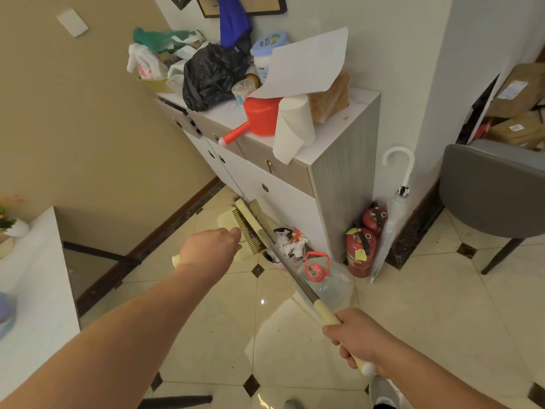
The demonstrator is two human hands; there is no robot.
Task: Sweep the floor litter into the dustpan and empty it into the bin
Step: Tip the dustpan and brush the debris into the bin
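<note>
Cabinet (pixel 339 178) standing against wall, centre. Ladle (pixel 259 119), paper roll (pixel 296 122), bags (pixel 211 75) lying on its top. Bin (pixel 284 246) sitting on floor before cabinet; dustpan (pixel 250 228) hanging just left of bin. Fire extinguishers (pixel 361 250), umbrella (pixel 392 219) leaning right of cabinet. Chair (pixel 495 190) standing far right; table (pixel 35 276) left.

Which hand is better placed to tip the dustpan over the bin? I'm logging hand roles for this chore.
Left. The left hand holds the cream plastic dustpan raised beside the small litter-filled bin. The right hand grips the end of the long cream-handled broom, farther back.
</note>
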